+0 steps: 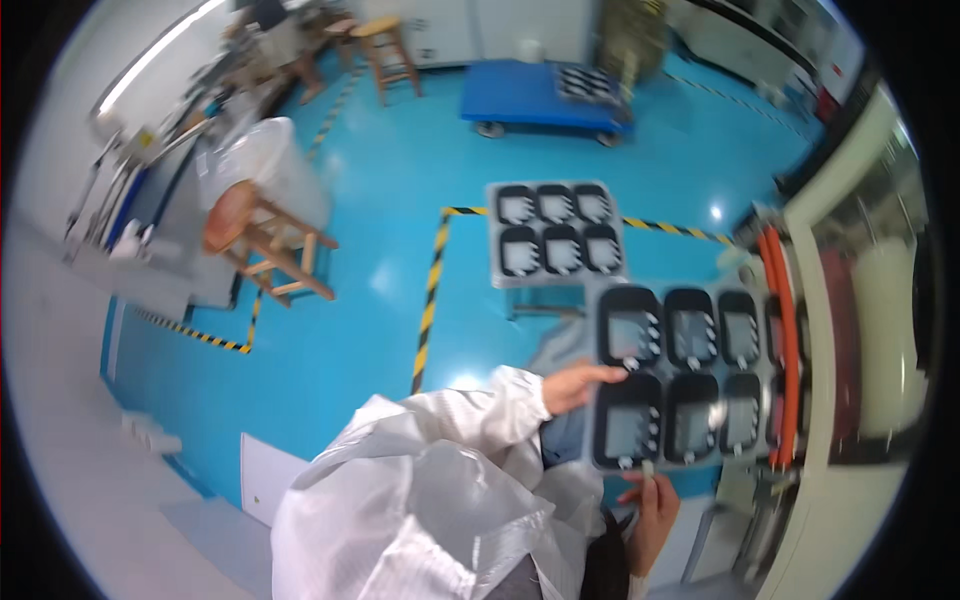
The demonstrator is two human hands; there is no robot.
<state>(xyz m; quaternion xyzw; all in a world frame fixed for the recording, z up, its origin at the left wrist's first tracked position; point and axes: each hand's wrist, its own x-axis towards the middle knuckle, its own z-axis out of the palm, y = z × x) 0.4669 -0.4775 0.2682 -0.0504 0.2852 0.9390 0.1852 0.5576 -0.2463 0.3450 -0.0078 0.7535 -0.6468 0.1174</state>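
Note:
A clear plastic sheet point(592, 440) with several black rounded-rectangle frames lies in front of me to the right, its right end reaching the machine. My left hand point(575, 387) grips the sheet's left edge, thumb on top and the other fingers hidden beneath. At the near edge, my right hand point(655, 510) pinches the sheet close to its left corner; a pale tip shows on one finger. A second sheet with black frames point(556, 235) rests on a low stand point(545, 302) just beyond.
Orange-red bars point(783, 350) and a pale roller point(885, 340) belong to the machine on my right. Farther off stand a blue flat cart point(520, 95) bearing another framed sheet, a wooden stool point(265, 240) and a large clear bag point(265, 165). A person point(280, 40) stands at the far left.

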